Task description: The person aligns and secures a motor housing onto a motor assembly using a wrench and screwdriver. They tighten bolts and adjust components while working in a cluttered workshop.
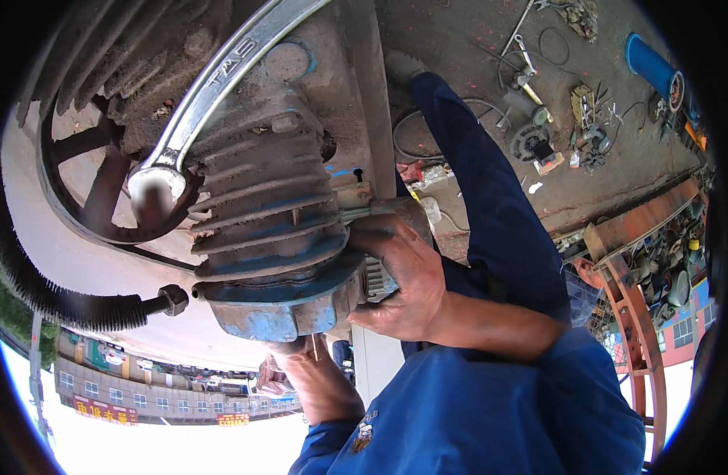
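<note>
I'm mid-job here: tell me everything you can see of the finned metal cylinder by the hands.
The finned metal cylinder is ringed with thick, curved ridges, coated in brown-grey grime with worn blue paint showing between some. Its lower end in the picture carries a bluish, lobed end piece; its upper end meets a dirty metal body. It leans slightly. The right hand curls around the lower right edge; the left hand is partly hidden beneath the end piece, so its contact is unclear.

Grimy floor (459, 47) with blue cylinder (653, 68), round part (528, 142), scattered tools (524, 54).
</note>
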Action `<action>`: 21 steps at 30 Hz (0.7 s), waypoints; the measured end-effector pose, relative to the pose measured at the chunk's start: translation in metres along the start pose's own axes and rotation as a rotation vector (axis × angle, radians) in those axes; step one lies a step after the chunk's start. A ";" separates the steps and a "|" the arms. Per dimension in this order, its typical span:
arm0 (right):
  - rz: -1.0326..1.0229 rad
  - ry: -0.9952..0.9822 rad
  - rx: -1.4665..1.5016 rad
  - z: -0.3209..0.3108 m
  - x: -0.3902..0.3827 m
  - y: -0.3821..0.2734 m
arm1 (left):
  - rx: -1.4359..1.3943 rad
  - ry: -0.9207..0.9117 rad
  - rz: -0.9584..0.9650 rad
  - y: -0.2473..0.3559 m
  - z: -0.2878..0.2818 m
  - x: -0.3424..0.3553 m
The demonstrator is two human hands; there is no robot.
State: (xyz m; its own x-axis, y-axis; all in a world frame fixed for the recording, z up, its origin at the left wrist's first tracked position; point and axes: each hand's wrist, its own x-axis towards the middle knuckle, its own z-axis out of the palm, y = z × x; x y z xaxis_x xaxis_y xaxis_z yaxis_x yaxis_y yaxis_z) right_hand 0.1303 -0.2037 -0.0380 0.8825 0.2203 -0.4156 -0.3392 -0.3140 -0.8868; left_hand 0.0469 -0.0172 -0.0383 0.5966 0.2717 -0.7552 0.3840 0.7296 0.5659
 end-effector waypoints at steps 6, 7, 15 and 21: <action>-0.008 0.012 -0.011 0.007 0.004 -0.001 | -0.035 -0.002 -0.013 0.003 -0.002 -0.006; -0.009 0.015 -0.016 0.007 0.005 -0.004 | -0.061 -0.050 0.003 0.004 0.003 -0.005; 0.018 -0.022 0.036 0.012 0.003 -0.006 | -0.064 0.101 -0.063 0.018 0.021 -0.001; 0.013 -0.027 -0.079 0.011 0.006 -0.014 | -0.059 0.131 -0.072 0.020 0.029 0.002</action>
State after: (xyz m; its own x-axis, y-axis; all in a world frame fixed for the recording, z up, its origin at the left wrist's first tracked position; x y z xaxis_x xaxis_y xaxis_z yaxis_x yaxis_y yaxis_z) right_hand 0.1365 -0.1878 -0.0306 0.8687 0.2397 -0.4334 -0.3232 -0.3886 -0.8628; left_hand 0.0765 -0.0205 -0.0188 0.4704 0.2943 -0.8320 0.3784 0.7844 0.4914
